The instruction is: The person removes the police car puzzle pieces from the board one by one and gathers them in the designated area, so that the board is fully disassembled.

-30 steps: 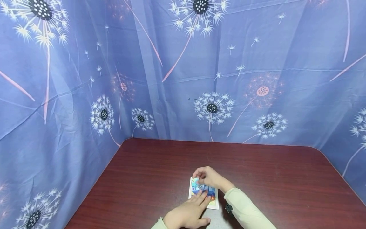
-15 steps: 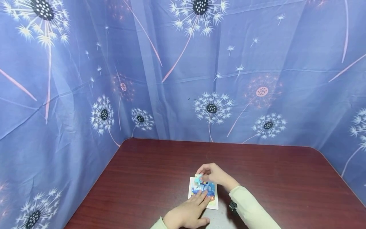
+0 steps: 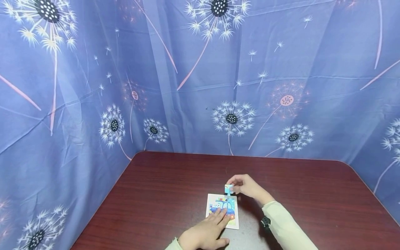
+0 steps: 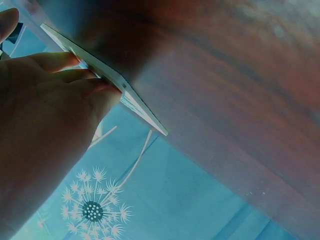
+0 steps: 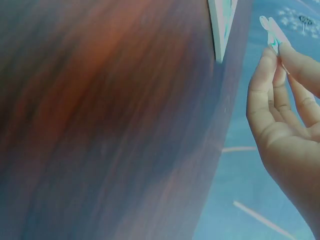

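Note:
A small jigsaw puzzle with a blue cartoon car lies on the table, its white-rimmed board [image 3: 213, 199] set nearly square to me. My left hand [image 3: 208, 230] rests on its lower part, fingers stretched over the car picture; the left wrist view has the fingertips on the face of the board [image 4: 146, 113]. Just past the board's far edge, my right hand [image 3: 249, 188] pinches a light-blue puzzle piece [image 3: 228, 189] between thumb and fingers. Seen from the right wrist, the piece [image 5: 275, 36] stands up from the fingertips. The board's upper left shows a pale bare area.
A dark red-brown wooden table [image 3: 162, 187] extends around the board. Blue curtains [image 3: 200, 121] with dandelion prints hang behind it and along the left. A dark round device [image 3: 265, 221] sits at the right wrist, by the pale sleeve [image 3: 285, 225].
My right hand has lifted the puzzle piece off the board's upper left and carried it rightward and away, past the far edge. The left hand has stayed in place on the puzzle.

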The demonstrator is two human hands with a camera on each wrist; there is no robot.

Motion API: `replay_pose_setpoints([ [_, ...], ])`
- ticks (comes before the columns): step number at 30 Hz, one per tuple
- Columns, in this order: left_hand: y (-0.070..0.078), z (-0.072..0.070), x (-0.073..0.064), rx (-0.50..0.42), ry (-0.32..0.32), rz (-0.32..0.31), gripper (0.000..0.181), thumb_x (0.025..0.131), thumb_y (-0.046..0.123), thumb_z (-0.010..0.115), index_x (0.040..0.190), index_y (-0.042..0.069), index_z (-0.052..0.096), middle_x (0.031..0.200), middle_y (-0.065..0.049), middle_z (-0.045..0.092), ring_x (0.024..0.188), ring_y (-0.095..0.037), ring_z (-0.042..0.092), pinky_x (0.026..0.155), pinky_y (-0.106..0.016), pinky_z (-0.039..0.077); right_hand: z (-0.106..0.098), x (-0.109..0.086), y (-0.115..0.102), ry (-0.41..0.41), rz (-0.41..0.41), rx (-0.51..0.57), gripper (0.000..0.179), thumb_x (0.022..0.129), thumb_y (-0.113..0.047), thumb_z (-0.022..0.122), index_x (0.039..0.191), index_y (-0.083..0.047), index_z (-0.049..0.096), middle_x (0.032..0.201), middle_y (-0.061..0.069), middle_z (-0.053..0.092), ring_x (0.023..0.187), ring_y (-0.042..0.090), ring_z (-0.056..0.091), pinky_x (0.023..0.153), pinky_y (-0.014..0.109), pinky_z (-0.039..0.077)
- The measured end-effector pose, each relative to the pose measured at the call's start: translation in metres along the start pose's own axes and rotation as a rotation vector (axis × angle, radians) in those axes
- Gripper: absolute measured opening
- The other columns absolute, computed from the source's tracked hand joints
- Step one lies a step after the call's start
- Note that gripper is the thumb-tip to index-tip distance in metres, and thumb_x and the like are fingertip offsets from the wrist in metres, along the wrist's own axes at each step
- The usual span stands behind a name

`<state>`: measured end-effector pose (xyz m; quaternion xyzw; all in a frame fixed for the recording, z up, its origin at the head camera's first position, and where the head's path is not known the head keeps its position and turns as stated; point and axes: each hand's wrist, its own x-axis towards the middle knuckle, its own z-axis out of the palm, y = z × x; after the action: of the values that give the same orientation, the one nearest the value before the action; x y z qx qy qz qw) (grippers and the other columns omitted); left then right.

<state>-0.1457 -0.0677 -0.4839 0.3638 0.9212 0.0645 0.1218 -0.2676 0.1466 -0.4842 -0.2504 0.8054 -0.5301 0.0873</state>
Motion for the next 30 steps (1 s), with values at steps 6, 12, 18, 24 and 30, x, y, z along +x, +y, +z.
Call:
replay_pose_setpoints([
  [6,0.0,-0.001,0.0,-0.003,0.0,-0.002,0.07,0.094,0.048,0.052,0.151,0.012,0.031,0.157,-0.009,0.026,0.144,-0.025,0.023,0.112,-0.036,0.029,-0.015,-0.005,0.01,0.024,0.016,-0.028,0.015,0.085,0.003,0.066,0.099,0.006,0.067,0.085,0.015,0.066,0.071,0.023,0.062,0.062,0.039,0.056],
  [12,0.0,0.0,-0.001,-0.017,-0.007,-0.009,0.071,0.095,0.049,0.051,0.152,0.013,0.03,0.158,-0.006,0.023,0.145,-0.024,0.02,0.113,-0.035,0.027,-0.029,-0.011,0.018,0.045,0.065,-0.028,0.015,0.086,0.002,0.066,0.1,0.005,0.067,0.085,0.015,0.066,0.07,0.024,0.062,0.062,0.038,0.056],
  [18,-0.001,-0.001,0.0,0.013,0.008,0.006,0.07,0.094,0.048,0.051,0.151,0.012,0.031,0.157,-0.009,0.026,0.144,-0.025,0.023,0.112,-0.036,0.029,-0.038,-0.012,0.024,0.057,0.098,-0.001,0.016,0.085,0.003,0.066,0.101,0.006,0.067,0.086,0.016,0.065,0.071,0.024,0.062,0.061,0.038,0.056],
  [24,0.0,0.0,-0.001,0.005,0.014,0.003,0.07,0.094,0.047,0.051,0.151,0.013,0.031,0.157,-0.008,0.027,0.144,-0.025,0.023,0.113,-0.036,0.028,-0.04,-0.015,0.029,0.056,0.107,-0.038,0.014,0.084,0.004,0.065,0.098,0.007,0.067,0.083,0.014,0.064,0.069,0.021,0.061,0.06,0.033,0.055],
  [30,0.001,-0.003,-0.001,-0.006,0.005,-0.002,0.07,0.094,0.048,0.051,0.152,0.013,0.03,0.157,-0.007,0.025,0.144,-0.025,0.022,0.113,-0.035,0.027,-0.038,-0.016,0.03,0.06,0.104,-0.068,0.013,0.084,0.01,0.062,0.096,0.013,0.065,0.081,0.023,0.062,0.066,0.026,0.059,0.057,0.036,0.055],
])
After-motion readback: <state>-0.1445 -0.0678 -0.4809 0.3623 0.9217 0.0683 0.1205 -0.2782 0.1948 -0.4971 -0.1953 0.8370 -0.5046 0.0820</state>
